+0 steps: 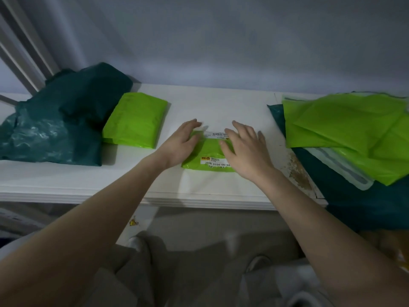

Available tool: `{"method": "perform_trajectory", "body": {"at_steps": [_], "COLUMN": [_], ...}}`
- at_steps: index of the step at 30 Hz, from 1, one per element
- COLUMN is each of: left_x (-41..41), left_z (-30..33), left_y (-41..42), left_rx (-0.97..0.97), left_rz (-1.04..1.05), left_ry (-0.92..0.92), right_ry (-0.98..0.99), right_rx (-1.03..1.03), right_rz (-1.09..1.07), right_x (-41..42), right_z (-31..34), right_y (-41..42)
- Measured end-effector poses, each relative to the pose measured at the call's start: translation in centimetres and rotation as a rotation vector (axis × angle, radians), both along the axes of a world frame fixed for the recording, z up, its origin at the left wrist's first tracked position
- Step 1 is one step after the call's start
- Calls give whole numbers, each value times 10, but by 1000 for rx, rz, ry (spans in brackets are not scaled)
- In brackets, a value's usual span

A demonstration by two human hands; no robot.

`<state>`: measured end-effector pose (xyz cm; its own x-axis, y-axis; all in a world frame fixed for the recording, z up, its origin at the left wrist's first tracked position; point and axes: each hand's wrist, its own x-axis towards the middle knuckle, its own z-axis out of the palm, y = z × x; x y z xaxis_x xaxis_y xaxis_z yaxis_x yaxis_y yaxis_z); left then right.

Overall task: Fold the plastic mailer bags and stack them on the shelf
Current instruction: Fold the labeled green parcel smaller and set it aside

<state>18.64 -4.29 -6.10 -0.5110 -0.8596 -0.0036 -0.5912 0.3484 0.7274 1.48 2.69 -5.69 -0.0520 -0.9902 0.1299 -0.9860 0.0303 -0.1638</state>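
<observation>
Green plastic mailer bag [208, 155], folded small, lies mid-shelf [221, 103] under both hands. Left hand [179, 144] and right hand [245, 149], fingers spread, press it flat. Next it likely joins the folded green bag [135, 119] just to the left, kept creased.

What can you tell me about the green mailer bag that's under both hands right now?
The lime green mailer bag looks like glossy plastic, folded into a compact rectangle. It lies flat on the white shelf, near its front edge. White printed labels show on it, one with a barcode at its far edge and one near its close edge. The left hand rests on its left side and the right hand on its right side, fingers fairly straight.
</observation>
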Motion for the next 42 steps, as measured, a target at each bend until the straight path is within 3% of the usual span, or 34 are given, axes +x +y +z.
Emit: {"method": "perform_trajectory", "body": {"at_steps": [4, 9, 15, 26, 30, 42], "left_x": [25, 48, 50, 29, 26, 14], "left_z": [0, 3, -10, -17, -17, -18], "left_y": [3, 16, 24, 28, 32, 35], "left_rx": [-212, -380, -457, -326, -344, -524], "left_rz": [-88, -219, -246, -97, -82, 1], "left_ry": [-44, -222, -425, -447, -473, -591], "right_ry": [8, 130, 124, 116, 183, 85], "right_rx": [-136, -104, -12, -18, -60, -41], "right_rz": [194, 320, 278, 152, 75, 49], "right_x": [28, 54, 51, 59, 67, 53], "right_z": [3, -10, -11, -12, -11, -9], "right_y": [12, 26, 17, 3, 7, 15]}}
